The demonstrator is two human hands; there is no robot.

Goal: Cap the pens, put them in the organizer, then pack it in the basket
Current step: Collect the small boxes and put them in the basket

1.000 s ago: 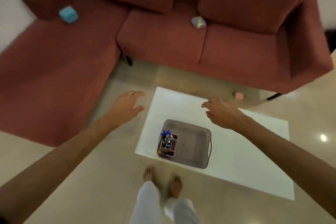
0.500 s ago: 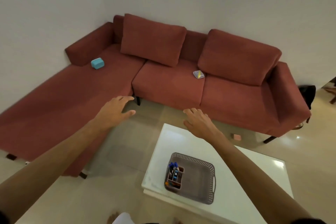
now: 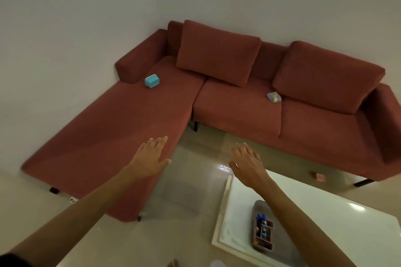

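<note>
- The organizer (image 3: 263, 236) stands inside the grey basket (image 3: 261, 204), at its left end, with blue-capped pens (image 3: 261, 218) upright in it.
- The basket sits on the white table (image 3: 347, 230) at the near right; your right forearm hides most of it.
- Your right hand (image 3: 246, 163) hovers past the table's far left corner, fingers spread, holding nothing.
- Your left hand (image 3: 149, 158) is stretched out to the left of it, over the sofa's (image 3: 238, 110) near edge, fingers wide and empty.
- A blue box (image 3: 152, 80) and a small clear case (image 3: 274, 97) lie on the sofa seats, far from the table.
</note>
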